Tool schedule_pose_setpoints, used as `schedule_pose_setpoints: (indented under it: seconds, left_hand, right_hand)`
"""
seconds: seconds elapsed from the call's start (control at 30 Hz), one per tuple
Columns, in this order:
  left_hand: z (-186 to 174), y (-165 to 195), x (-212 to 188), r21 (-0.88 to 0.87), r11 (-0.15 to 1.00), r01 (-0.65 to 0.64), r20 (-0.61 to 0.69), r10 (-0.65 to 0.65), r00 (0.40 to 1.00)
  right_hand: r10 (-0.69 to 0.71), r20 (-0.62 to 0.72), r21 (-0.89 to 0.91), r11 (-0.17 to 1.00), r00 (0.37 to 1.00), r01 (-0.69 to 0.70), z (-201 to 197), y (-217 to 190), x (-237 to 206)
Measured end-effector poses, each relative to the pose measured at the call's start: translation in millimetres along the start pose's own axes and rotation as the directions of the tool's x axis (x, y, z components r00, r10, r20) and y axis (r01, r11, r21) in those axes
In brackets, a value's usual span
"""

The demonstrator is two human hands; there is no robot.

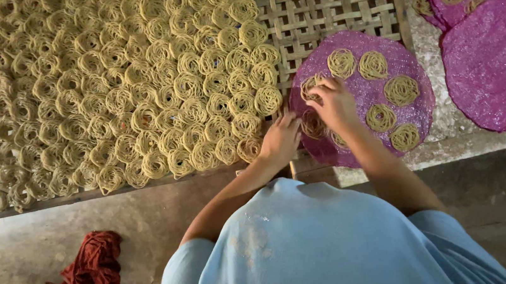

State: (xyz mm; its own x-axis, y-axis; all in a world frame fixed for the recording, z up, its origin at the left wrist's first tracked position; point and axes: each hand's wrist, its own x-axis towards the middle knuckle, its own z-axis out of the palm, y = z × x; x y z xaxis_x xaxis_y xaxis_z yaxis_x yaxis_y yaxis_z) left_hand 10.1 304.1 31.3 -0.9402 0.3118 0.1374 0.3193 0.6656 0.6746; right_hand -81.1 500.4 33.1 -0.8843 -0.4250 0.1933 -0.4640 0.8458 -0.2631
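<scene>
The right hand (332,102) lies on the near-left part of a round purple mesh mat (409,61), its fingers curled over a pale noodle coil (311,86); whether they actually pinch it I cannot tell. The left hand (279,140) rests just beside it, at about eight o'clock from the right hand, fingers loosely spread and flat on the edge where the mat meets the woven bamboo tray (326,7), holding nothing.

The mat carries several more flat, round coils: at twelve, one, three and five o'clock around the right hand. The coils are spirals with no long axis; each lies flat, face up.

The tray stretches away toward nine and ten o'clock and is packed with rows of the same noodle coils (120,93), touching one another. Its far-right part, at twelve o'clock from the hands, is bare lattice, the only open room on it. The tray's near edge runs just in front of the left hand.

At two o'clock lie further purple mats (497,57), overlapping, the upper one bearing coils. A red cloth (93,274) lies on the floor at seven o'clock, well apart.
</scene>
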Motion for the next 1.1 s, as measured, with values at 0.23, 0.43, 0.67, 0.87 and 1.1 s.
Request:
schedule_pose_setpoints:
  seconds: [0.23, 0.43, 0.67, 0.87, 1.1]
  left_hand:
    - [27, 0, 47, 0.212, 0.976, 0.053, 0.083, -0.072, 0.994]
    - [26, 11, 51, 0.238, 0.971, 0.014, 0.096, -0.037, 0.995]
    - [-17, 5, 1, -0.311, 0.837, 0.450, 0.179, -0.413, 0.893]
    - [-63, -30, -33, -0.096, 0.956, 0.279, -0.500, -0.288, 0.817]
    - [-70, -21, -45, -0.166, 0.928, 0.333, -0.391, -0.372, 0.842]
  right_hand:
    - [-0.356, -0.012, -0.291, 0.895, 0.934, 0.337, 4, 35, -1]
    - [0.463, 0.220, 0.398, 0.761, 0.858, -0.513, -19, 48, 41]
    - [0.604, 0.280, 0.909, 0.084, 0.746, -0.409, -60, 68, 64]
    - [0.097, 0.621, 0.728, 0.298, 0.778, -0.618, -17, -47, 30]
    - [-0.124, 0.054, 0.485, 0.871, 0.991, 0.083, 4, -97, 9]
